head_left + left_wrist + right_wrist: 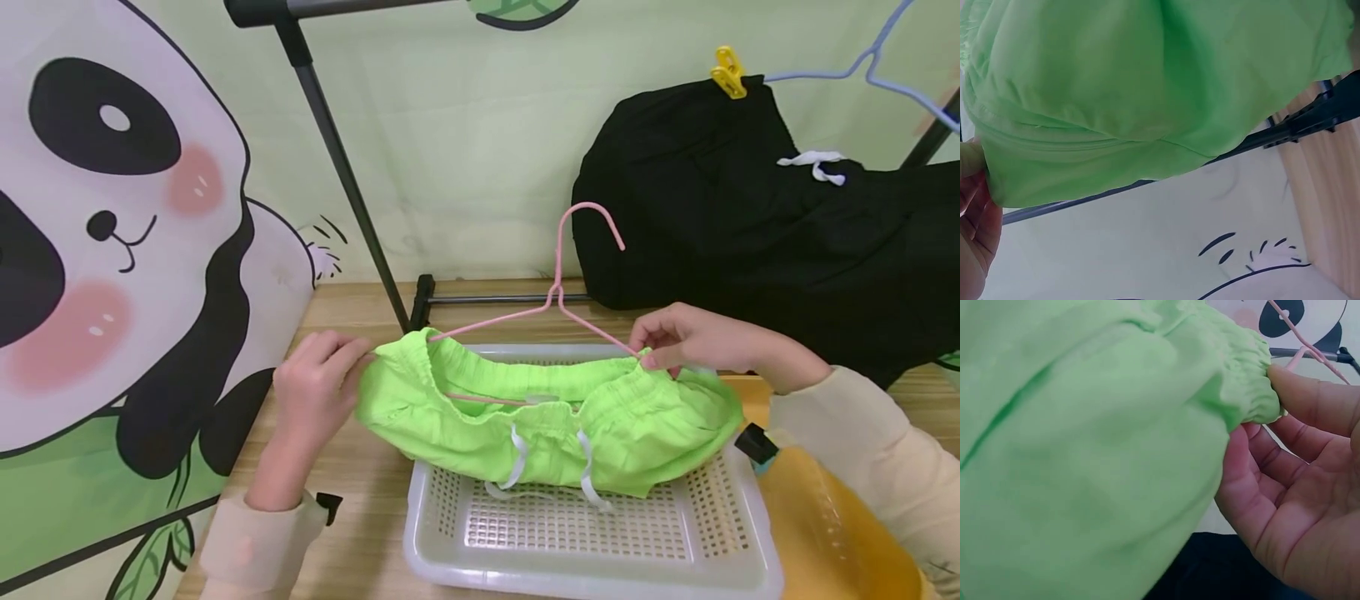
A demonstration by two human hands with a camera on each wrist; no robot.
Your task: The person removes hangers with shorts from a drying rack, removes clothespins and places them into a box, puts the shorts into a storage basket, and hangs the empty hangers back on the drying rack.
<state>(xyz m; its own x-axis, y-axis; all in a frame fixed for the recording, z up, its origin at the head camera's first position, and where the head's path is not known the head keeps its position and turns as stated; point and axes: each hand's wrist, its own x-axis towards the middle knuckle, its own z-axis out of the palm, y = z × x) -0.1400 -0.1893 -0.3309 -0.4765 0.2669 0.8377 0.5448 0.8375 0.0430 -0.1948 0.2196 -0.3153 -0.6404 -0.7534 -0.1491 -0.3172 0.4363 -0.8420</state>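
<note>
Bright green shorts (517, 442) with an elastic waistband and white drawstrings are stretched between both hands above a white basket (592, 575). A pink hanger (558, 292) sits inside the waistband, its hook pointing up and its lower bar showing through the opening. My left hand (318, 392) pinches the left end of the shorts; in the left wrist view its fingers hold the fabric's edge. At the right, my right hand (693, 342) pinches the waistband beside the hanger's sloping arm. The right wrist view shows the thumb (1310, 400) on the gathered waistband.
Black pants (720, 208) hang at the back right from a blue hanger (873, 62) with a yellow clip (728, 73). A black rack post (345, 175) rises behind the basket. Something orange (840, 517) lies to the basket's right. A panda-printed backdrop (180, 250) stands at the left.
</note>
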